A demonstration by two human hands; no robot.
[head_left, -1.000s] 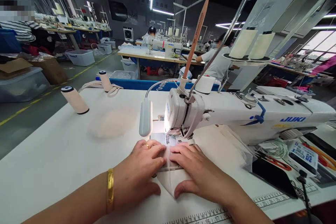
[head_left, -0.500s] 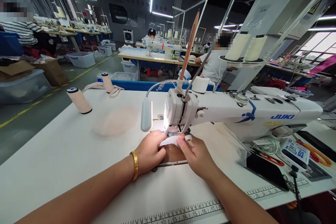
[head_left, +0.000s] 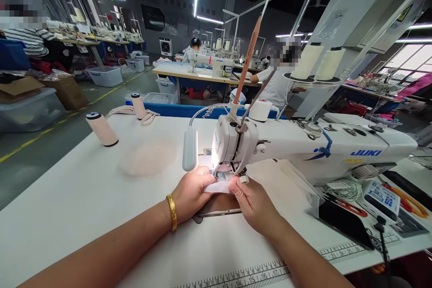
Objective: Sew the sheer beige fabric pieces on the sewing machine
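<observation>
A small piece of white fabric (head_left: 218,186) spans the gap between my two hands, at the needle area of the white sewing machine (head_left: 232,139). My left hand (head_left: 194,189), with a gold bracelet (head_left: 172,212) at its wrist, pinches the fabric's left end. On the right end, my right hand (head_left: 251,200) grips with thumb and fingers just below the machine head. A lamp (head_left: 190,148) on a bendable neck lights the spot. The needle tip and presser foot are partly hidden behind my fingers. Below the fabric lies a brownish plate (head_left: 221,203) in the tabletop.
Sheer beige fabric pieces (head_left: 148,159) lie on the left of the table (head_left: 84,198), more (head_left: 290,184) under the machine arm. Two thread cones (head_left: 102,129) stand at the back left. A black phone (head_left: 344,222), scissors and cable are at right. A ruler strip (head_left: 249,274) runs along the front.
The white fabric between my hands now lies flatter and shows more of its face. My hands have shifted only slightly; the whole view has moved a little.
</observation>
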